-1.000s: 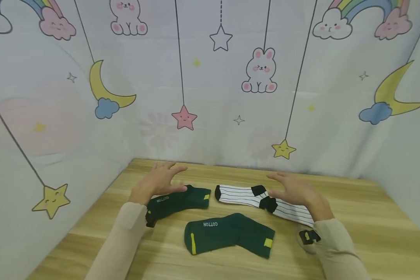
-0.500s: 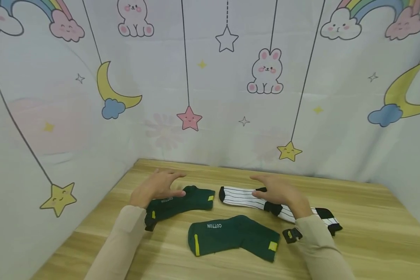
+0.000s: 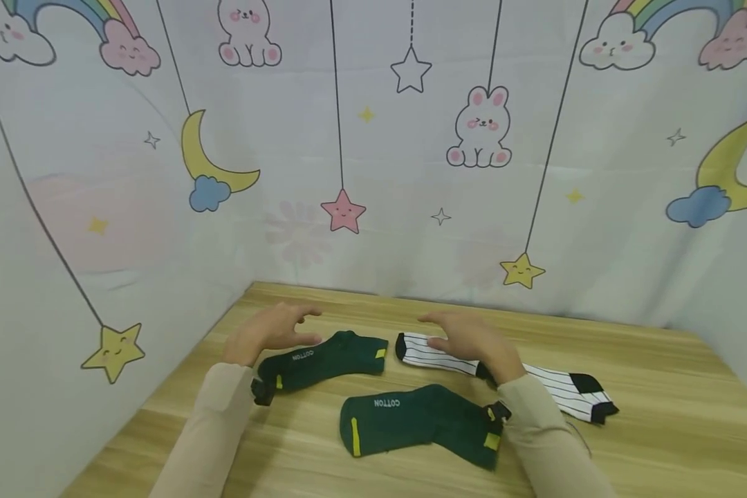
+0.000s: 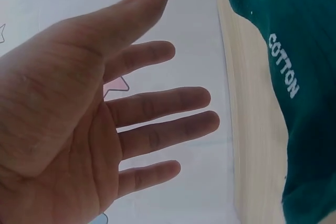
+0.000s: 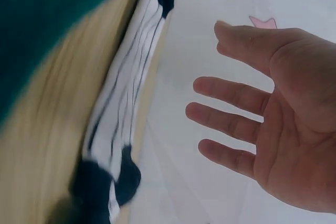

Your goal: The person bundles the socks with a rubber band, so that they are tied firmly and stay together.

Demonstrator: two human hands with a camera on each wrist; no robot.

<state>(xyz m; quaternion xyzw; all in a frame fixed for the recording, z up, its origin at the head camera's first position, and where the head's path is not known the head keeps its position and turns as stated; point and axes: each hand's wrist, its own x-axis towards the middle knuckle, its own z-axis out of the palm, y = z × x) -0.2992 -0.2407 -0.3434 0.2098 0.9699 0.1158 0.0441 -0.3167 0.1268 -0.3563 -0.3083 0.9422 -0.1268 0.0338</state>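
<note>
Nearest the person, two beige sleeves are reaching in over the desk, each wrist wearing a small black device. Between the forearms, the front green sock is lying flat on the wood, showing a yellow strip at one end and a yellow tab at the other, where the device on the right wrist is partly covering it in the head view. Out past the right forearm, one striped sock, white with black patches, is stretching at a slant. A second green sock, lettered COTTON like the first, is resting farther back on the left, and another striped sock is lying level with it, partly hidden behind the right hand. That hand is hanging wide open, its fingers extended and holding nothing. The left hand is hovering near the back green sock, apart from it, fingers spread and palm bare. Both thumbs are pointing inward. Behind everything, a pale curtain printed with bunnies, stars and moons is hanging beyond the desk's far edge.
</note>
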